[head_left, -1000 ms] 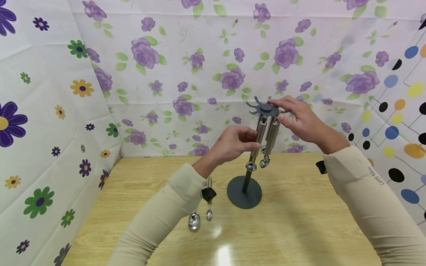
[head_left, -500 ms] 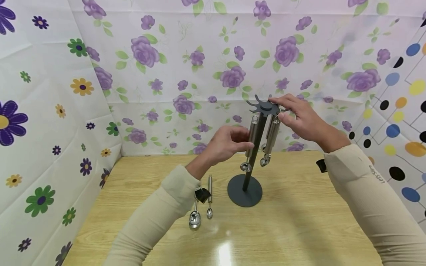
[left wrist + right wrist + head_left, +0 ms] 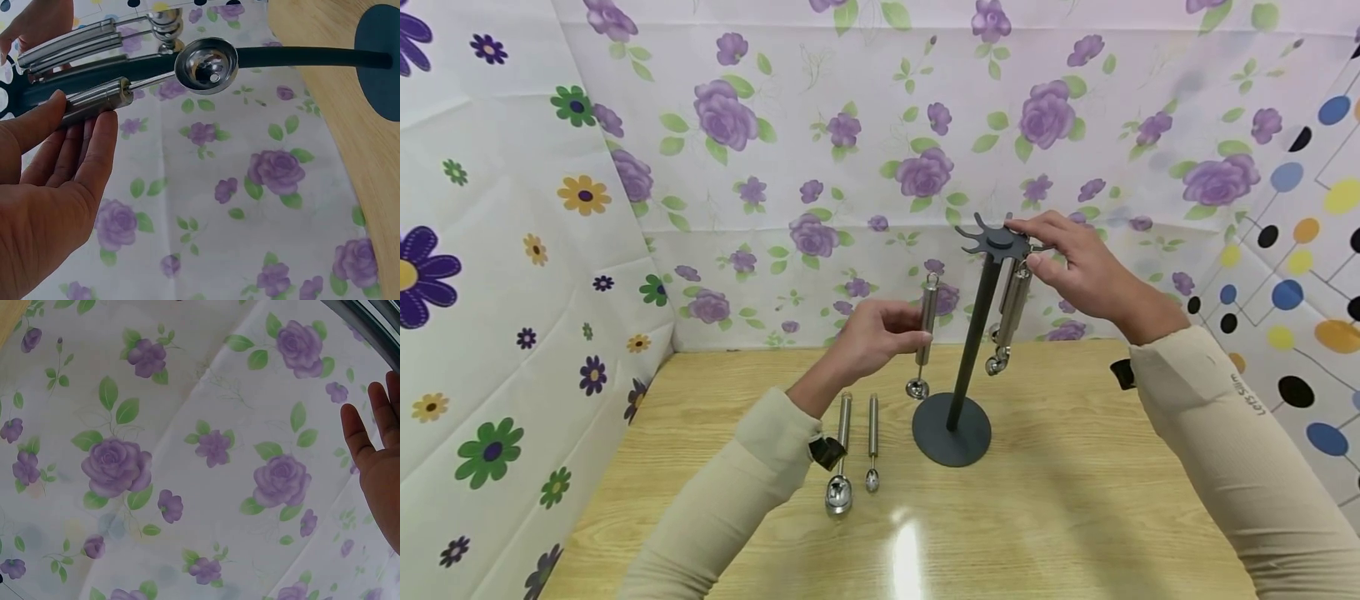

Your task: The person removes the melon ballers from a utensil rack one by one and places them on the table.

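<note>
My left hand [image 3: 872, 340] pinches a melon baller [image 3: 928, 312] by its steel handle, holding it upright with the bowl down, left of the stand's post. In the left wrist view, the round bowl of the melon baller [image 3: 206, 65] shows a small hole. The dark grey utensil stand [image 3: 976, 350] has a ring of curved hooks on top. At those hooks my right hand [image 3: 1078, 267] grips the right edge, fingers over the top and thumb lower. Several steel-handled scoops [image 3: 1015, 308] hang beneath it. In the right wrist view only part of the right hand [image 3: 378, 469] shows.
Left of the stand's round base [image 3: 932, 450], a larger oval scoop [image 3: 839, 492] and a small-bowled scoop [image 3: 873, 433] lie side by side on the wooden table [image 3: 1045, 517]. Flowered cloth [image 3: 850, 192] stands behind the table, with patterned cloth on both sides.
My left hand has carried the melon baller left and slightly down, away from the hooks and post. The scoops on the table are uncovered. My right hand has stayed at the stand's top.
</note>
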Motion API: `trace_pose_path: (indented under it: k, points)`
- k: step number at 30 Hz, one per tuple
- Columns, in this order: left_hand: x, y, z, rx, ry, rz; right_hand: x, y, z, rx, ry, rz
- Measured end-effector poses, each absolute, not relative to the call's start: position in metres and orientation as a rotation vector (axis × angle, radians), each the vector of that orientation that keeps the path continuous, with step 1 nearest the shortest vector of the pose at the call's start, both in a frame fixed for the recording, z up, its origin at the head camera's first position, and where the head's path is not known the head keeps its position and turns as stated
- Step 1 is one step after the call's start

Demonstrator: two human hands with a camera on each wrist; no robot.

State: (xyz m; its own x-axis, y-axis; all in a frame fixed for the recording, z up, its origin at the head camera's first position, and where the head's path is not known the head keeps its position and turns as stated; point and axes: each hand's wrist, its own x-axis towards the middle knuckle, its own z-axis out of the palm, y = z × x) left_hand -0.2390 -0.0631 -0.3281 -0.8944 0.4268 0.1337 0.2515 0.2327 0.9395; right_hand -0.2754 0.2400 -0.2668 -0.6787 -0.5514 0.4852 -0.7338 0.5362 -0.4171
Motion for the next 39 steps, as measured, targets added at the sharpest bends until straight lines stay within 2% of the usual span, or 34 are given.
trace_pose_path:
  k: [15, 39]
  points:
    - [-0.239, -0.101, -0.36, 0.491, 2.386, 1.733, -0.275, 0.239, -0.268, 1.073, -2.476, 0.897]
    - [-0.234, -0.128, -0.395, 0.294, 2.359, 1.757, -0.274, 0.239, -0.266, 1.08, -2.477, 0.898]
